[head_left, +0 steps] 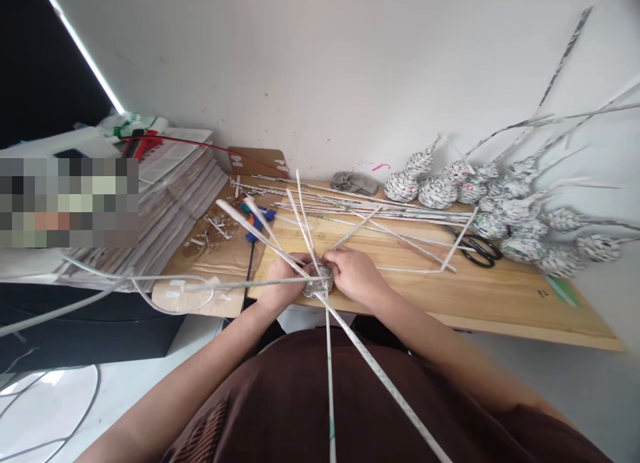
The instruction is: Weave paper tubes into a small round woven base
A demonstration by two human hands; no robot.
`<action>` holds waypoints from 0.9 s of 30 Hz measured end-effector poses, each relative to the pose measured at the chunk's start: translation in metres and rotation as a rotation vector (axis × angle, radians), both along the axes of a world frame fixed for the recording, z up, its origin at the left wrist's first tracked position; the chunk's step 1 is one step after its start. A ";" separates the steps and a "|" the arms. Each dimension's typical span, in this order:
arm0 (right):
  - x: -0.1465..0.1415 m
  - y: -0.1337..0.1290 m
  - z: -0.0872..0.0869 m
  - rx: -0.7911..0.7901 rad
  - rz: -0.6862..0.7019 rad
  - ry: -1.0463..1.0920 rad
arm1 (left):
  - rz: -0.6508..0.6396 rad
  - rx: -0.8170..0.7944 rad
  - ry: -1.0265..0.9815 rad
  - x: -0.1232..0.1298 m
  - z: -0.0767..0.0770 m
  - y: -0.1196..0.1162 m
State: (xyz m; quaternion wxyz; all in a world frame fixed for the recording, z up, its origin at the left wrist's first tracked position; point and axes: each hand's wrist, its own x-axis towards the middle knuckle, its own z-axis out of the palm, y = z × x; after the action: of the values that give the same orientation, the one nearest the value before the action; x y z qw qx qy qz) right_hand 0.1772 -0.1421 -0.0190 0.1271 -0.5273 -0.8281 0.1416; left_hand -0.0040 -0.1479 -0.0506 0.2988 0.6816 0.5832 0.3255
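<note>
Between my hands, just above the table's front edge, is a small round weave of rolled paper (318, 281), with several long paper strips (375, 366) fanning out from it in all directions. My left hand (283, 279) grips the weave's left side, its fingers partly hidden behind the strips. On the other side my right hand (354, 273) is closed, thumb and forefinger pinched at the upper right rim where a strip (357, 228) leaves the weave. Two strips run down over my brown shirt.
Finished woven paper gourds (437, 192) are heaped at the right, black-handled scissors (481, 251) beside them. Loose paper sticks (400, 213) lie along the back. At left are a blue glue gun (260, 224), paper scraps (217, 226), a tall paper stack (185, 189) and a white cable (100, 313).
</note>
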 end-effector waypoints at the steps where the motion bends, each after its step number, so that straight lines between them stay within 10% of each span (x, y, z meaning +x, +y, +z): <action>1: 0.000 0.000 0.000 -0.001 -0.009 0.004 | 0.010 0.013 -0.013 0.001 0.000 0.000; 20: 0.012 -0.025 -0.014 0.395 0.111 0.245 | 0.146 0.142 -0.062 0.005 -0.002 -0.005; 27: 0.004 -0.023 -0.010 0.131 0.160 0.464 | 0.094 0.244 0.009 0.001 -0.007 -0.002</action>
State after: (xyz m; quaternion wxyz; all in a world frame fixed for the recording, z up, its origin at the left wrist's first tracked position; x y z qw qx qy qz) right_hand 0.1816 -0.1652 -0.0293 0.3360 -0.4041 -0.8233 0.2143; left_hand -0.0032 -0.1500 -0.0571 0.1956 0.6863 0.5720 0.4044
